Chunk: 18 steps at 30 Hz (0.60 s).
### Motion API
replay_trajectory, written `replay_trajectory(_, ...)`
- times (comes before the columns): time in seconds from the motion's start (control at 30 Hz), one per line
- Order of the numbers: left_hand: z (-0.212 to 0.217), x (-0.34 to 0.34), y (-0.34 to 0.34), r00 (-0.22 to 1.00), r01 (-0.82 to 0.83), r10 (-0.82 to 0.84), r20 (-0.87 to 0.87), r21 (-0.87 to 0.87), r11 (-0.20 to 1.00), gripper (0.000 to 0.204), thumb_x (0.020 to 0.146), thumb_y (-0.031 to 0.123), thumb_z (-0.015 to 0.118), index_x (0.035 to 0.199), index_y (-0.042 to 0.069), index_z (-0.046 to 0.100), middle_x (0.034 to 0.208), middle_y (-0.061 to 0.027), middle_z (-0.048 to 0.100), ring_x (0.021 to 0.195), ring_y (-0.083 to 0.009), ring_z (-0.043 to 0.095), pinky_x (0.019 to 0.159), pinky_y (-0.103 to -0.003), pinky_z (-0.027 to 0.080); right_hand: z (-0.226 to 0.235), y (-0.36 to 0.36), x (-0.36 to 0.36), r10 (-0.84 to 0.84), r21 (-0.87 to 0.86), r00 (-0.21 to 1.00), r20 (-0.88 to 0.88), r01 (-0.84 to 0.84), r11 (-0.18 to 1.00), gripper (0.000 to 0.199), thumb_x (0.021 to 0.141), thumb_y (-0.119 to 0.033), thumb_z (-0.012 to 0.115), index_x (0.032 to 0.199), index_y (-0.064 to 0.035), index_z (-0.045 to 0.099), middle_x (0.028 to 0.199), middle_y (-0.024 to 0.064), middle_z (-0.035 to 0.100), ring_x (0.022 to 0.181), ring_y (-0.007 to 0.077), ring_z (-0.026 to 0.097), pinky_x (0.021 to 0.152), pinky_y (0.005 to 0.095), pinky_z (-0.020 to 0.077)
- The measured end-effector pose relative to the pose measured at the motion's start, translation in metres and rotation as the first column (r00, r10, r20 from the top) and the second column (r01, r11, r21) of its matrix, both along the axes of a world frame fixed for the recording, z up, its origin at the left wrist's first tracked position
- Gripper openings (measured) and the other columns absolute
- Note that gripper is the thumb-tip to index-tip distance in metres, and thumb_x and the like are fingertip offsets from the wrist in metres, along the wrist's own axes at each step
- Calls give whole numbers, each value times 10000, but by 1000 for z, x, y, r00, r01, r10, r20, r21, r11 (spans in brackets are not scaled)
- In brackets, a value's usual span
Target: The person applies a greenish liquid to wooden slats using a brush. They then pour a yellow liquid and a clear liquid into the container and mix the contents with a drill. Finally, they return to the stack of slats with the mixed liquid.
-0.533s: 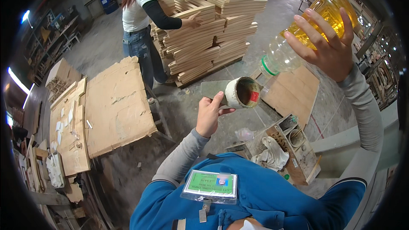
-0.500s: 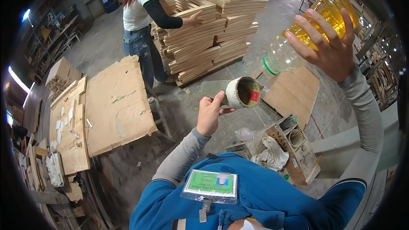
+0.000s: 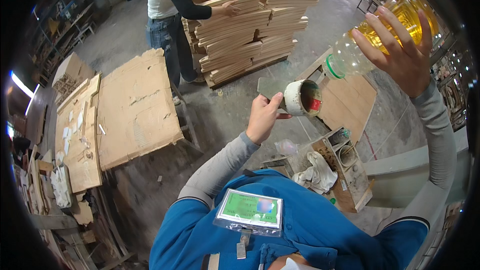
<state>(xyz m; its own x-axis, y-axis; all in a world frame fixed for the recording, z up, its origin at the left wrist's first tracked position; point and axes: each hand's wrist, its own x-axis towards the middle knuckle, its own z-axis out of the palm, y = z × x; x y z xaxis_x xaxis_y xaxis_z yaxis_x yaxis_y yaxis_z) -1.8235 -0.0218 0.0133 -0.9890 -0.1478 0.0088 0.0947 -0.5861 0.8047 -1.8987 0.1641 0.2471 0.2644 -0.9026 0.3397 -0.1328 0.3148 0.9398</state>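
Bottle (image 3: 385, 32) of yellow liquid tipped neck-down over a small cup (image 3: 301, 98), centre-right of frame.
Right hand (image 3: 404, 55) wrapped round the clear bottle at upper right, green-ringed mouth just above the cup. Left hand (image 3: 263, 118) grips the white cup, tilted, its opening facing the camera. Lower right: wooden tray (image 3: 350, 180) with a white rag (image 3: 314, 172). Left: cardboard sheets (image 3: 135, 107). Top: another person (image 3: 172, 17) at stacked wood pieces (image 3: 250, 25).

left hand (image 3: 262, 117): raised, fingers curled | right hand (image 3: 400, 52): high, gripping
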Motion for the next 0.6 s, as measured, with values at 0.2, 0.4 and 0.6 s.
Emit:
replay_trajectory(0.2, -14, -10, 10, 999, -5, 6, 37, -32, 999, 217, 881, 145, 454, 967, -38, 532, 917, -113, 593, 760, -188, 613, 591, -320, 552, -10, 5, 10, -6, 25, 999, 44, 5, 1000, 396, 696, -295, 669, 1045, -344, 489, 1055, -92, 495, 1075, 95, 465, 1041, 478, 240)
replay_trajectory(0.4, -10, -7, 13, 999, 38, -38, 14, -1, 999, 229, 878, 142, 459, 937, -61, 548, 869, -127, 604, 726, -193, 618, 572, -314, 554, -16, 14, 13, -20, 33, 997, 68, 18, 999, 393, 678, -318, 664, 1036, -353, 507, 1060, -102, 507, 1065, 89, 474, 1034, 473, 260)
replay_trajectory(0.6, -11, -5, 7, 999, 46, -46, -8, -12, 999, 212, 875, 131, 463, 943, -52, 544, 897, -128, 607, 764, -200, 620, 586, -327, 557, -14, 13, 13, -25, 38, 999, 36, 23, 999, 399, 680, -330, 659, 1046, -360, 500, 1060, -108, 500, 1081, 82, 450, 1034, 478, 248)
